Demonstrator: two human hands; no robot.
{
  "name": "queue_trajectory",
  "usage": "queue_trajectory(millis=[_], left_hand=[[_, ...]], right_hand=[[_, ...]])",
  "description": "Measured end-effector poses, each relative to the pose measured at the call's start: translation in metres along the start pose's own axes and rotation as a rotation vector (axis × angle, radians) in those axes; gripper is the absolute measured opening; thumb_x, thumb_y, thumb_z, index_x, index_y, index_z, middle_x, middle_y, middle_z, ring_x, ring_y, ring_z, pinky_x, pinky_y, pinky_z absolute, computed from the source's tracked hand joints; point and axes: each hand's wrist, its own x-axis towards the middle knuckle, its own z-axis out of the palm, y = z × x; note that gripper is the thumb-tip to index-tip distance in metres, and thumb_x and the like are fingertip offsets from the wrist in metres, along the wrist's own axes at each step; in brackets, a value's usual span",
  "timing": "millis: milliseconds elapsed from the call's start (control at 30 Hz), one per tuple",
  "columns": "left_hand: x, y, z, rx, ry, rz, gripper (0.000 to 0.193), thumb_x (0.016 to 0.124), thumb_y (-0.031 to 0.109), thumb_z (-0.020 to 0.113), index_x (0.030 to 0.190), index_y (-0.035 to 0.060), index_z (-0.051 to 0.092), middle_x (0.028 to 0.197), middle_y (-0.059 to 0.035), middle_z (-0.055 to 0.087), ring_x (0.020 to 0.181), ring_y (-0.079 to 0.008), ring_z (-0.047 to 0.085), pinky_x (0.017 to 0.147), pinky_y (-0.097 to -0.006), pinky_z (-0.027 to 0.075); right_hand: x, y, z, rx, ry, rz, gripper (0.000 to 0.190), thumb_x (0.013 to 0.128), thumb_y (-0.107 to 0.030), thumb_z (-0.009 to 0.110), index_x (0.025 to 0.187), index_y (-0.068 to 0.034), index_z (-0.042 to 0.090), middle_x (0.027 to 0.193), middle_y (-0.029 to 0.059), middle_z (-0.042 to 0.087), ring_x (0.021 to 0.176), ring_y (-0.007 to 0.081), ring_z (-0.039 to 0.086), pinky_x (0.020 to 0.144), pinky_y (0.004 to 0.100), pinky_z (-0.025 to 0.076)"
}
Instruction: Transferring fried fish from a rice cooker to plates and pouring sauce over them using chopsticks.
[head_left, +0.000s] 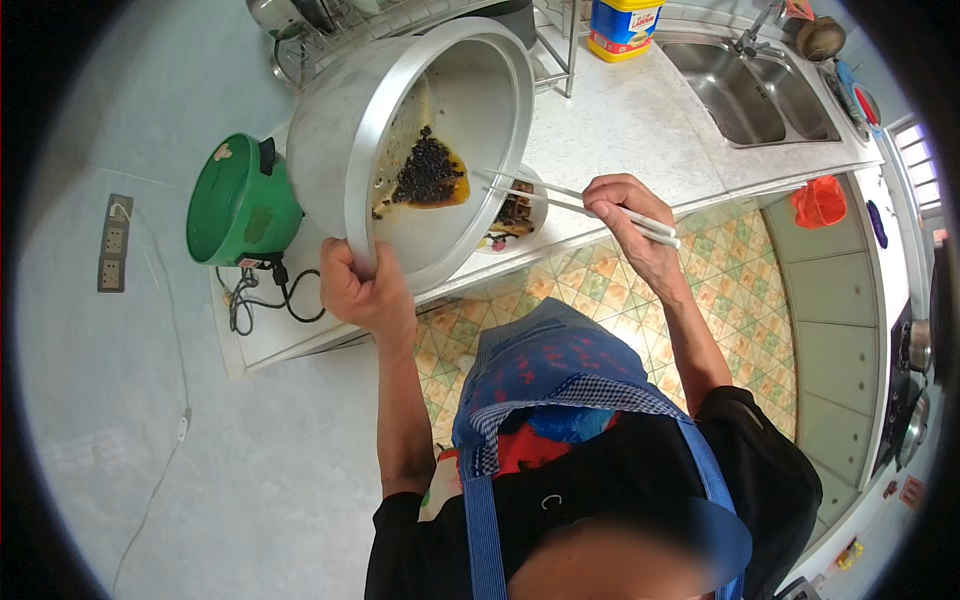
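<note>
My left hand (367, 289) grips the rim of a large round aluminium pot (480, 97), which is tipped on its side with its mouth towards me and to the right. Dark bits, perhaps black beans, and brownish liquid (429, 176) have pooled inside it. Between the fingers of my right hand (630, 225) is a pair of pale chopsticks (555, 196). Their tips point left at the pot's right rim. Partly hidden behind that rim, a white plate (541, 202) with a flower pattern holds brown pieces of food (517, 206) on the counter.
A green electric cooker pot (247, 202) with a black cord (289, 304) stands left on the white counter (615, 127). Behind are a metal dish rack (568, 52) and a blue-and-yellow container (622, 30). At the right back is a double steel sink (742, 90); a red bag (817, 202) hangs near the cabinets.
</note>
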Motion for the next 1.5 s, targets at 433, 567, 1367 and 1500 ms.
queue_trajectory(millis=[433,567,1367,1500], left_hand=[[-0.001,-0.003,0.013,0.068,0.008,0.032,0.013,0.066,0.000,0.057,0.064,0.0030,0.045,0.058,-0.0006,0.043,0.053,-0.0089,0.037,0.050,-0.0214,0.031],[-0.003,-0.007,0.018,-0.006,0.014,0.007,0.015,0.065,0.001,0.058,0.063,0.0036,0.043,0.057,-0.0001,0.041,0.051,-0.0081,0.035,0.048,-0.0216,0.030],[-0.009,-0.010,0.004,0.141,0.047,-0.002,0.018,0.063,-0.002,0.058,0.063,0.0037,0.040,0.057,-0.0010,0.040,0.050,-0.0097,0.037,0.045,-0.0232,0.030],[-0.014,-0.014,0.012,0.112,0.037,-0.022,0.017,0.065,-0.001,0.058,0.063,0.0038,0.041,0.056,0.0001,0.040,0.051,-0.0078,0.036,0.046,-0.0222,0.029]], right_hand=[[-0.002,0.005,-0.001,-0.040,-0.004,-0.051,0.012,0.080,-0.011,0.058,0.079,0.000,0.061,0.085,0.0102,0.059,0.079,0.0165,0.057,0.067,0.0273,0.046],[-0.001,0.008,-0.002,-0.034,-0.003,-0.068,0.012,0.080,-0.011,0.057,0.079,0.000,0.061,0.085,0.0103,0.059,0.079,0.0168,0.057,0.067,0.0276,0.046],[0.013,0.010,-0.001,-0.063,-0.061,-0.088,0.012,0.080,-0.010,0.057,0.079,0.001,0.061,0.083,0.0105,0.060,0.075,0.0167,0.058,0.065,0.0272,0.046],[0.013,0.004,-0.001,-0.092,-0.058,-0.084,0.011,0.080,-0.010,0.057,0.078,0.001,0.061,0.083,0.0104,0.060,0.075,0.0165,0.058,0.065,0.0270,0.046]])
